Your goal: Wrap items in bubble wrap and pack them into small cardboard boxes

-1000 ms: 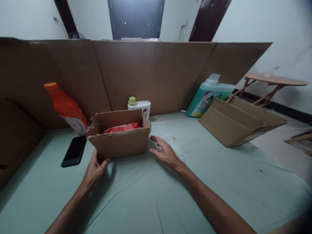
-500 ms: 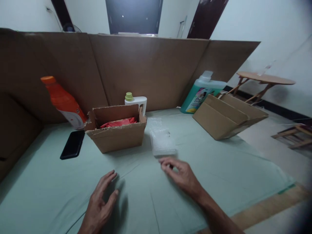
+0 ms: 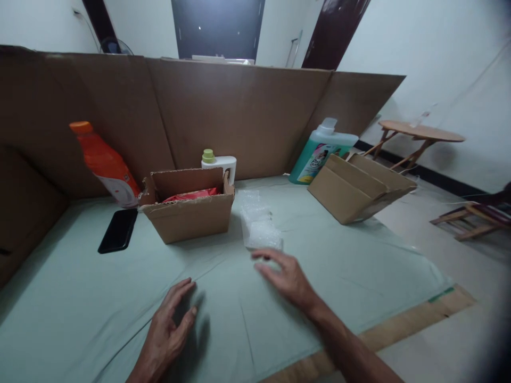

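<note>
Both hands are empty with fingers spread: the left hand (image 3: 170, 330) hovers over the green sheet (image 3: 80, 319), and the right hand (image 3: 285, 276) nears the bubble wrap (image 3: 259, 226). Beyond sits the open box (image 3: 187, 215); a careless sweep could crumple the wrap or shove that box.

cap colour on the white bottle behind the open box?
Light green cap on the white bottle, clearest in the head view.

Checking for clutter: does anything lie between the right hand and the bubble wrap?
Nothing visible does. The right hand hovers just short of the bubble wrap, with only bare green cloth between them; the open box stands to the left.
</note>
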A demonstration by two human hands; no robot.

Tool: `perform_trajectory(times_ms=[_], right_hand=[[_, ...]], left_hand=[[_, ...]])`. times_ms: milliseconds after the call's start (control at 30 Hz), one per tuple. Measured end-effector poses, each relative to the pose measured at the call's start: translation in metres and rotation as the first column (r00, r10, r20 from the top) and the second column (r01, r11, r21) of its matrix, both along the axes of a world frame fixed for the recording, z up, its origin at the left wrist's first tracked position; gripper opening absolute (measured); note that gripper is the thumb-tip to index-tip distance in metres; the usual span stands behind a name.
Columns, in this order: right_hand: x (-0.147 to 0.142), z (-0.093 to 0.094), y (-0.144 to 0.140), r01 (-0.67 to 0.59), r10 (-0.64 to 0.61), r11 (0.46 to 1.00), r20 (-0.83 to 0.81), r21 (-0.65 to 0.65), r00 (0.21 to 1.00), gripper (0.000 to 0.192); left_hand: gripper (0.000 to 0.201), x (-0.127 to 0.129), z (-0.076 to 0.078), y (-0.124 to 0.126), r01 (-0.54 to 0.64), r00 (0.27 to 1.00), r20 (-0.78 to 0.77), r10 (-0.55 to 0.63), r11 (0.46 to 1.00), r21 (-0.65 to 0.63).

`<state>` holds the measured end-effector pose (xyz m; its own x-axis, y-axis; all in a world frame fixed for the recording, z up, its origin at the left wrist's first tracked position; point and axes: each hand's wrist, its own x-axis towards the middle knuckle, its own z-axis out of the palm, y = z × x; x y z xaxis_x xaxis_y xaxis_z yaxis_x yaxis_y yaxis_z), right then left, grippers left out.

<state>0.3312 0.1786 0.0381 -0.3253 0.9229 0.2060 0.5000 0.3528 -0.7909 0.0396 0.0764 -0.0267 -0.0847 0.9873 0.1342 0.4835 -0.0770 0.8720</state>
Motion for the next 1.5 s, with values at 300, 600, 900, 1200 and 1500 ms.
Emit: perform_trajectory(times_ms=[300,600,900,1200,1500], right_hand=[[0.010,-0.005,0.038,0.060,-0.046,0.993,0.136,-0.101,0.990,0.031],[-0.010,0.017,0.049,0.045,-0.046,0.997,-0.021,-0.060,0.999,0.031],[-0.072,-0.011,0.136,-0.031,0.034,0.998,0.055,-0.052,0.998,0.047],[0.022,-0.005,0.169,0.179,-0.188,0.982,0.213,0.059,0.959,0.030],[0.097,0.051,0.102,0.271,-0.269,0.962,-0.038,0.038,0.962,0.039]], left_hand=[[0.037,0.021,0.011,0.009,0.068,0.997,0.041,-0.069,0.998,0.015],[0.073,-0.042,0.040,0.058,-0.315,0.928,0.193,0.318,0.948,-0.050],[0.063,-0.040,0.042,0.159,-0.286,0.944,0.184,0.276,0.958,0.034],[0.074,-0.021,0.039,0.103,-0.304,0.952,0.041,0.303,0.951,0.056],[0.040,0.031,0.017,0.056,0.189,0.956,-0.253,-0.148,0.971,0.149]])
